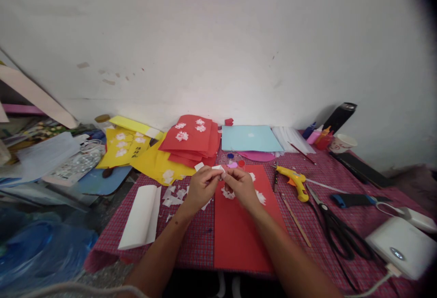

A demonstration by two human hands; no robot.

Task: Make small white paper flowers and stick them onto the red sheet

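Observation:
My left hand (202, 187) and my right hand (241, 187) meet above a red sheet (242, 238). Between their pinched fingertips is a small piece of white paper (218, 168), gripped from both sides. White paper flowers (260, 197) lie on the upper part of the red sheet, partly hidden by my right hand. Left of my left hand, torn white paper scraps (174, 197) are scattered on the checked tablecloth (196, 248). A folded white sheet (139, 218) rests farther left.
At the back are red sheets with flowers (191, 134), yellow sheets (150, 161) and a light-blue sheet (242, 138). To the right lie a yellow glue gun (292, 180), a wooden stick (296, 220), black scissors (336, 225), a blue-black cutter (355, 200) and a white box (403, 245).

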